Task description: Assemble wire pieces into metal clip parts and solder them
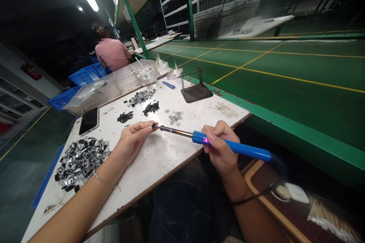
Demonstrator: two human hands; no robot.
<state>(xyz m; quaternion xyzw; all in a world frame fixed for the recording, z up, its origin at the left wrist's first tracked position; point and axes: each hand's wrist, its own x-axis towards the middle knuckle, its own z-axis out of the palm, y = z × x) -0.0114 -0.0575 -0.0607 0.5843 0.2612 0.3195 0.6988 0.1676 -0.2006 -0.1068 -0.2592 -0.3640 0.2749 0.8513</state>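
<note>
My right hand (221,144) grips a blue soldering iron (245,149) by its handle, where a small purple light glows. Its metal tip points left and meets a small black part (154,125), or comes very close to it. That part is pinched between the thumb and fingertips of my left hand (135,138), just above the white table (159,163). Beyond my hands lie a heap of thin metal pieces (175,117) and two heaps of small black pieces (151,108). A large pile of black and silver parts (81,161) spreads beside my left forearm.
A phone (89,120) lies at the table's left edge. Farther back are a metal stand (196,92), a glass jar (148,77), a blue tool (169,85) and more silver parts (141,97). Blue crates (89,74) stand behind. A person in pink (114,54) sits beyond, facing away.
</note>
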